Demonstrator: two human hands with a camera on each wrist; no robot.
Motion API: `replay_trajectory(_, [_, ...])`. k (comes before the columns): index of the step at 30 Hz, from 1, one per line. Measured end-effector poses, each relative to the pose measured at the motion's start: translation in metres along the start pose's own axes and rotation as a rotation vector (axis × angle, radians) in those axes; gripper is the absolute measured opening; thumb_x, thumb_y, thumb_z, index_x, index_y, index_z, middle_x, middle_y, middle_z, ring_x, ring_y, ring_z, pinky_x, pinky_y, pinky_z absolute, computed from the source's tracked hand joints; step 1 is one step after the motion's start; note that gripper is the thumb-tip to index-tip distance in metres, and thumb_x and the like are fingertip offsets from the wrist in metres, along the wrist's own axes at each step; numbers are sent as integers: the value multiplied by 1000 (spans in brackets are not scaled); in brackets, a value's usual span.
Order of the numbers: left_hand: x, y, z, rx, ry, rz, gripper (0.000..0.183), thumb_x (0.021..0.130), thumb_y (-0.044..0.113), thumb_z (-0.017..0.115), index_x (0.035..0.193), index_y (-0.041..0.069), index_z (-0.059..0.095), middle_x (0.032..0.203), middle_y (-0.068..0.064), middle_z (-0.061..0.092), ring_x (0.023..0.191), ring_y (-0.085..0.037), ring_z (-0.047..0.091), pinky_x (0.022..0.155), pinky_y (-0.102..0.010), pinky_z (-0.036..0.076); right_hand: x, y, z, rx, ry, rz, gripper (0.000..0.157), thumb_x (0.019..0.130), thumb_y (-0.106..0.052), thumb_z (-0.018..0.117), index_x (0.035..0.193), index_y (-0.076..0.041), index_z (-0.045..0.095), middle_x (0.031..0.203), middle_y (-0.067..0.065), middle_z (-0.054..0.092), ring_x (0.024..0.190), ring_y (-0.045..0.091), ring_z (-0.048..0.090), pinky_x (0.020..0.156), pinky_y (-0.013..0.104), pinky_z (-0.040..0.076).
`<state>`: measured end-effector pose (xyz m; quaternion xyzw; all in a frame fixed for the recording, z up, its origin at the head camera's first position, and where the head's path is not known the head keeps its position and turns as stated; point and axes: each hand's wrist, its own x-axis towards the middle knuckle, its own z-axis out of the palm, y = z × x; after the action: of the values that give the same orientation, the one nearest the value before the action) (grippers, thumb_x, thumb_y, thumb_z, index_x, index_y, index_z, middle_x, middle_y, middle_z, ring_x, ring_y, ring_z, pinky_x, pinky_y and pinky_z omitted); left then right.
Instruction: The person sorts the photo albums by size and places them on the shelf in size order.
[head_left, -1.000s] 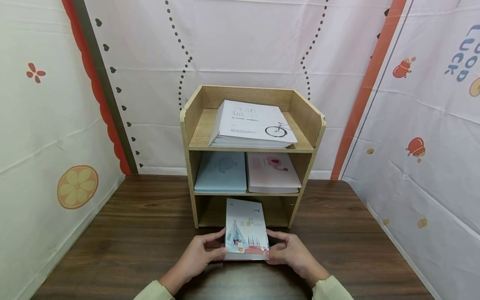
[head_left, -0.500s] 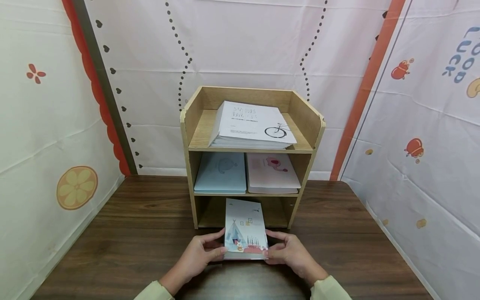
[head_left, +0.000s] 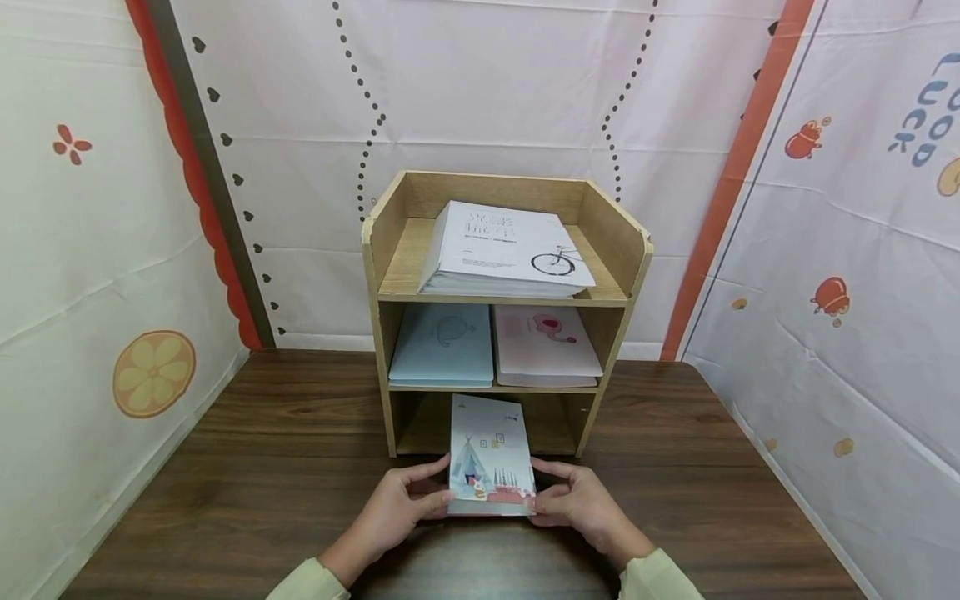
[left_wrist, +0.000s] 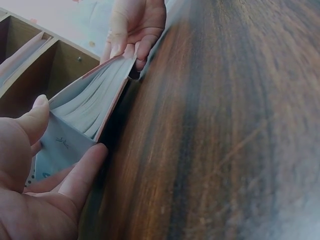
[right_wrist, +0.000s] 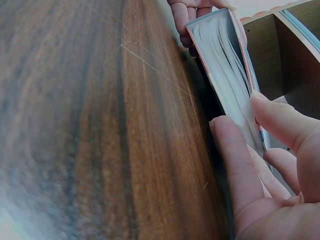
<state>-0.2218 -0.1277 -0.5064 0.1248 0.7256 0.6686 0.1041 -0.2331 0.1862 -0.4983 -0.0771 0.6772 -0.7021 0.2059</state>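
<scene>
A thick book [head_left: 491, 454] with a white cover, a painted tent and a pink strip lies cover up in front of the wooden shelf unit [head_left: 615, 225]. Its far end reaches into the bottom compartment. My left hand [head_left: 400, 506] grips the book's left side near the front corner, thumb at the top edge and fingers lower down. On the opposite side my right hand [head_left: 587, 508] holds it the same way. Page edges of the book [left_wrist: 92, 97] face me in the left wrist view, with a dark gap beneath. In the right wrist view, fingers [right_wrist: 237, 160] reach under its edge.
On the unit's top lies a thick white book [head_left: 510, 246] with a bicycle drawing. The middle level holds a blue booklet stack [head_left: 442, 342] and a pink one [head_left: 546, 342]. Dark wooden table [head_left: 300, 433] surrounds the unit; printed cloth [head_left: 487, 92] hangs behind and at both sides.
The book and both hands have shifted very slightly forward, toward the shelf unit. Both hands keep their hold on the book's sides.
</scene>
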Motion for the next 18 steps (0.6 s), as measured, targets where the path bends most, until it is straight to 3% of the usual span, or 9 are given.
replay_trajectory(18, [3,2,0,-21,7,-3,62,91,19,78,147,5,55,124,-25,68,98,-23,73,79,-33,65,2,0,-2,-10,-4,-6,77,87,2,77,153,6,39,92,13,78,86,21,75,82,44,64])
